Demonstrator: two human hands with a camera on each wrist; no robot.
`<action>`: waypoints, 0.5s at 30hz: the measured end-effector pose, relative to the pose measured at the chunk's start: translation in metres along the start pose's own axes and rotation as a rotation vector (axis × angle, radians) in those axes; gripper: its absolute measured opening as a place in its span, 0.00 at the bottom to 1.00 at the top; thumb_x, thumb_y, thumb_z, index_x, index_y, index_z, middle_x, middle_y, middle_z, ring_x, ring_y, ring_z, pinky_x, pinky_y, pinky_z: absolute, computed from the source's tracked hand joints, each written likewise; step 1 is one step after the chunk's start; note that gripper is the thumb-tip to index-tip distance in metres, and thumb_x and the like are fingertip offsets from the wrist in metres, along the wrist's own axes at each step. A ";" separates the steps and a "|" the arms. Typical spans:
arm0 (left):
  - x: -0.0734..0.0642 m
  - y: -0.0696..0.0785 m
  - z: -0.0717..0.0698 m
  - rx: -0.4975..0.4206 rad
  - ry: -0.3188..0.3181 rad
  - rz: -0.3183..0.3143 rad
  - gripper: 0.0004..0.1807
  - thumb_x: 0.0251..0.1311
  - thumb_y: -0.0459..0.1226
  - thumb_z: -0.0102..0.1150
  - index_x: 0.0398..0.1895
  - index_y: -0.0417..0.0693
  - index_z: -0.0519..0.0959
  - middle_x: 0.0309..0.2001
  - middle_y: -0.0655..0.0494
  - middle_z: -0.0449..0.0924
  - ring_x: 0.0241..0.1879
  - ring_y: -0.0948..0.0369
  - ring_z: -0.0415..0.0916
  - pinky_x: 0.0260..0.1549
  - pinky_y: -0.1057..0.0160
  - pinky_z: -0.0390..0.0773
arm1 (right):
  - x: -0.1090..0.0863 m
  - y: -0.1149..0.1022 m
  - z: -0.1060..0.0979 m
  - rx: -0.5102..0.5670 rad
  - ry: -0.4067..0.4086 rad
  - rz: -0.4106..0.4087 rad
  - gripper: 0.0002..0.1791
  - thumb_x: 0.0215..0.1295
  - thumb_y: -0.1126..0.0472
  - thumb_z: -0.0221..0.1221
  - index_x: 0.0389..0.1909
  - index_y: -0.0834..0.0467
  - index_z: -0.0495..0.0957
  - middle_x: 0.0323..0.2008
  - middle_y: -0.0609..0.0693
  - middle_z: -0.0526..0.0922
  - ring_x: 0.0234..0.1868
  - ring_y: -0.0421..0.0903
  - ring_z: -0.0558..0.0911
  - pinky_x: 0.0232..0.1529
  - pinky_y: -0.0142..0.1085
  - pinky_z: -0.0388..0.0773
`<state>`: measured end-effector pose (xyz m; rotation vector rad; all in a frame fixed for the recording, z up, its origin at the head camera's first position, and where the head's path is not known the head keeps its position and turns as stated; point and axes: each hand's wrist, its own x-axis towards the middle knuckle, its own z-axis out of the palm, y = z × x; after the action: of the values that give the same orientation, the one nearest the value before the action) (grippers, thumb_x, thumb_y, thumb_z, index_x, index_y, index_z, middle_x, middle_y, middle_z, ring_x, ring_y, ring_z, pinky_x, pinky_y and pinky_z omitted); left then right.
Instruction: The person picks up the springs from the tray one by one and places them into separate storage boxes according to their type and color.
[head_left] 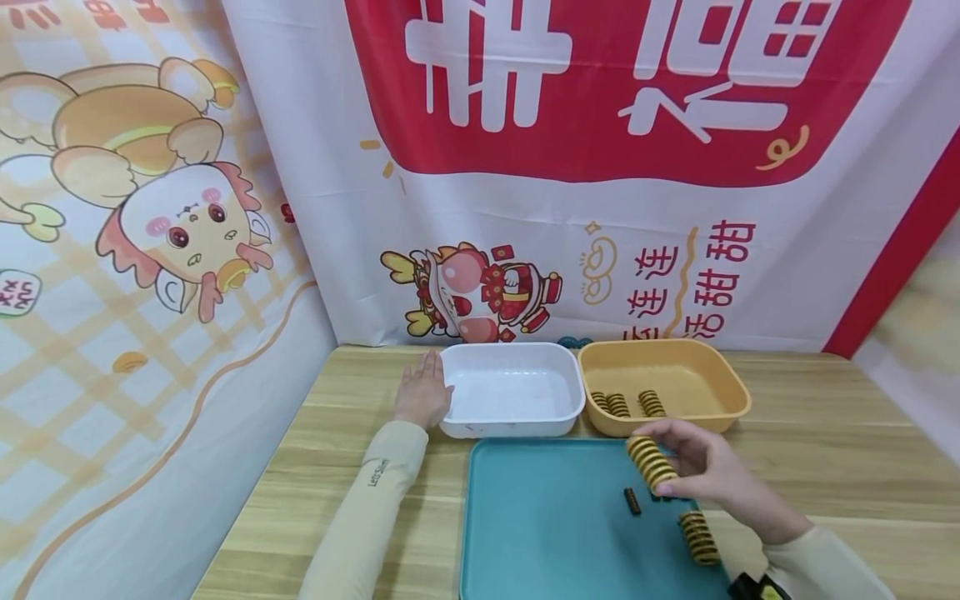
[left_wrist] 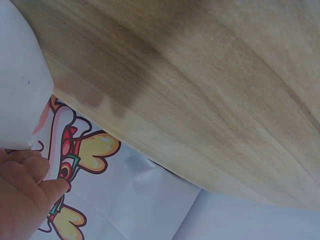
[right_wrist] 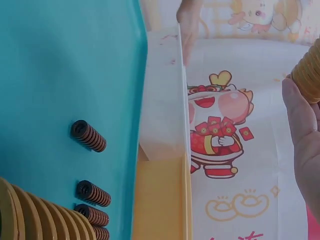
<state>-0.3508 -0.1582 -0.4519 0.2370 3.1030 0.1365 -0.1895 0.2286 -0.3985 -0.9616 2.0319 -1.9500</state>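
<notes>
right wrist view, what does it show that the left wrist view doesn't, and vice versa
Only the right wrist view shows the tray, yellow bin, four small springs, a loose big spring and the right hand holding another big spring. Only the left one shows a broad stretch of table. Both show the white bin, left hand and cartoon print.

Reaches forward with the left arm (head_left: 360,517), in a pale sleeve (head_left: 397,450) down to the wrist. Places the left hand (head_left: 422,393) back upward, with fingers (head_left: 430,365) extended, close together and pointing away from the body — relaxed rather than curled. Slants the right arm (head_left: 817,562) inward from the lower right, baring the wrist (head_left: 787,517). Holds the right hand (head_left: 708,467) raised, turned leftward — pinching firmly between the thumb (head_left: 680,486) on the near side and bent fingers on the far side.
</notes>
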 end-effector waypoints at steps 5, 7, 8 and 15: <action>0.000 0.000 0.000 -0.003 0.000 -0.006 0.36 0.71 0.47 0.39 0.72 0.33 0.45 0.73 0.40 0.42 0.72 0.49 0.39 0.69 0.46 0.43 | 0.000 -0.001 -0.004 -0.006 0.050 0.013 0.26 0.56 0.80 0.57 0.56 0.61 0.70 0.55 0.47 0.77 0.49 0.39 0.78 0.45 0.32 0.79; 0.001 0.000 0.001 -0.003 0.000 -0.005 0.36 0.71 0.47 0.39 0.72 0.32 0.45 0.73 0.40 0.42 0.72 0.48 0.38 0.68 0.46 0.43 | 0.001 -0.001 -0.007 -0.021 0.073 0.014 0.26 0.56 0.80 0.57 0.57 0.61 0.70 0.53 0.48 0.77 0.47 0.40 0.79 0.44 0.32 0.79; 0.001 0.000 0.001 -0.002 0.000 -0.003 0.36 0.71 0.47 0.39 0.72 0.32 0.45 0.73 0.40 0.42 0.72 0.48 0.38 0.68 0.46 0.43 | 0.001 -0.002 -0.008 -0.020 0.080 0.000 0.26 0.56 0.81 0.56 0.56 0.62 0.70 0.52 0.48 0.78 0.46 0.40 0.79 0.43 0.32 0.79; 0.002 0.000 0.003 0.012 0.003 -0.001 0.36 0.71 0.47 0.39 0.72 0.33 0.45 0.73 0.40 0.42 0.72 0.49 0.38 0.68 0.46 0.44 | 0.005 -0.002 -0.024 0.084 0.103 -0.084 0.27 0.57 0.83 0.51 0.57 0.64 0.70 0.50 0.51 0.78 0.46 0.42 0.78 0.45 0.31 0.78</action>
<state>-0.3530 -0.1580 -0.4548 0.2359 3.1073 0.1187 -0.2054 0.2457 -0.3916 -0.9614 1.9734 -2.1527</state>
